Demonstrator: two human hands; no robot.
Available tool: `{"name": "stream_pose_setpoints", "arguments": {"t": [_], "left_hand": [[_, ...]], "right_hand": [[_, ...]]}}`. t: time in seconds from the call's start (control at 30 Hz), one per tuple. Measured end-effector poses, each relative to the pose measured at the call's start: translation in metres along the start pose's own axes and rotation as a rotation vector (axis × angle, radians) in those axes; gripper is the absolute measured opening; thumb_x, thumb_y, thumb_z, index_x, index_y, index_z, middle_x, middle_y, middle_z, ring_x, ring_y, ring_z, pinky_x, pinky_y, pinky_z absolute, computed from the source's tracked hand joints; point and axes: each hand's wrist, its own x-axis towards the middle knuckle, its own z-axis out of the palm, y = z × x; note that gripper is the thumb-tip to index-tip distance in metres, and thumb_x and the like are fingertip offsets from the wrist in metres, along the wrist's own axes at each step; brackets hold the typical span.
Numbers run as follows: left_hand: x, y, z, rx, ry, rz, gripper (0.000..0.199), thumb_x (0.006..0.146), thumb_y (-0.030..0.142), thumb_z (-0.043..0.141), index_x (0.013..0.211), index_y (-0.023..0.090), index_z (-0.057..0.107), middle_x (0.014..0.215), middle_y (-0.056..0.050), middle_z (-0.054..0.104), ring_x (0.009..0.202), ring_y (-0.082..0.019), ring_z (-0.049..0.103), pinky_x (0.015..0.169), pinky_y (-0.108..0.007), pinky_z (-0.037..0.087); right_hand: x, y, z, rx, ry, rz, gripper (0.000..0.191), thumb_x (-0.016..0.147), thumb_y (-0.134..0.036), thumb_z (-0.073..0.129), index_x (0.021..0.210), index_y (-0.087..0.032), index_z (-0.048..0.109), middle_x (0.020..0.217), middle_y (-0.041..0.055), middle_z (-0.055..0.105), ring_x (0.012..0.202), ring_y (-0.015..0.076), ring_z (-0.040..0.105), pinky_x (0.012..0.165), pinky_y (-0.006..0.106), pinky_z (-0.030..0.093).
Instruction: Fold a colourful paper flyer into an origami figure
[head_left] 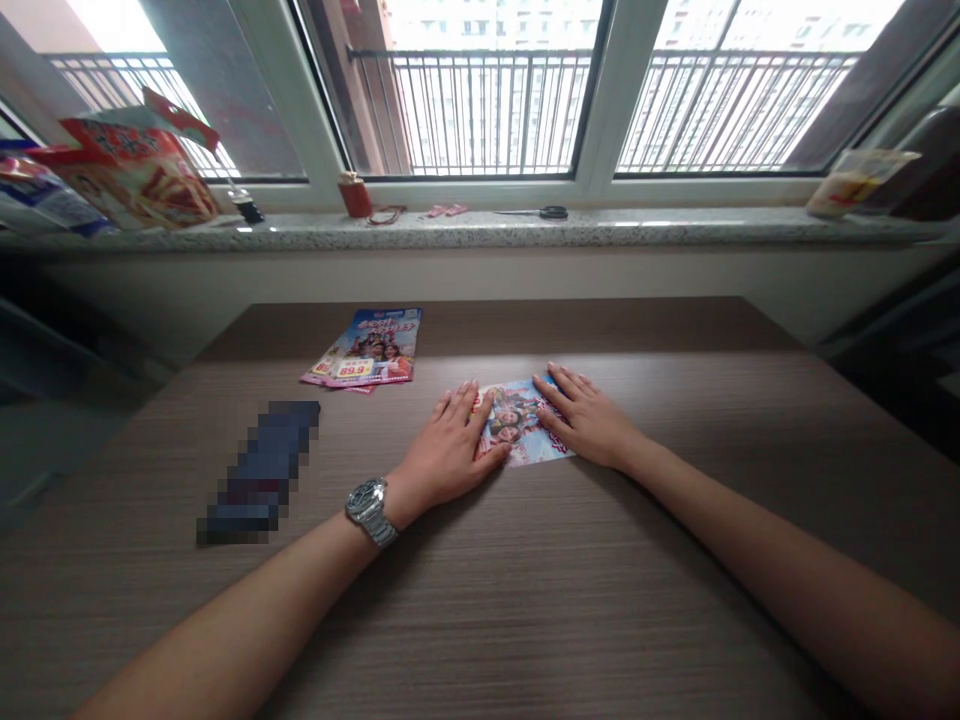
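Observation:
A colourful printed flyer [517, 425] lies flat on the brown wood-grain table [480, 600], turned sideways to me. My left hand [448, 447] rests palm down over its left edge, fingers stretched out, with a metal watch on the wrist. Over the flyer's right end lies my right hand [589, 415], also flat with the fingers spread. Both hands cover the flyer's two ends, so only its middle shows. Farther back on the left is a small stack of similar flyers [375, 350], slightly fanned.
A blurred-out dark oblong thing [262, 470] lies on the table's left side. Along the stone windowsill [465, 230] stand snack bags [142, 170], a red container [355, 195], a pair of scissors [551, 212] and a clear plastic bag or cup [847, 185].

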Motion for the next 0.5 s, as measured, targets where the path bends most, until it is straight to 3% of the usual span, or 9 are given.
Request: {"name": "stream_pose_setpoints", "arguments": {"t": [0.27, 0.5], "left_hand": [[-0.001, 0.003, -0.01, -0.058, 0.031, 0.087, 0.058, 0.105, 0.056, 0.036, 0.158, 0.03, 0.037, 0.169, -0.006, 0.023, 0.157, -0.027, 0.018, 0.129, -0.049, 0.016], [-0.001, 0.003, -0.014, -0.075, -0.019, 0.11, 0.053, 0.107, 0.055, 0.03, 0.154, 0.034, 0.043, 0.167, -0.001, 0.03, 0.155, -0.026, 0.026, 0.128, -0.049, 0.018]], "right_hand": [[0.001, -0.001, 0.001, 0.014, 0.016, -0.011, 0.069, 0.104, -0.064, 0.026, 0.159, -0.023, 0.036, 0.168, 0.0116, 0.025, 0.155, 0.0291, 0.024, 0.125, 0.049, 0.024], [0.0, -0.003, -0.003, 0.043, 0.039, -0.014, 0.065, 0.105, -0.059, 0.03, 0.156, -0.021, 0.042, 0.167, 0.0141, 0.028, 0.155, 0.0299, 0.024, 0.125, 0.052, 0.024]]}}
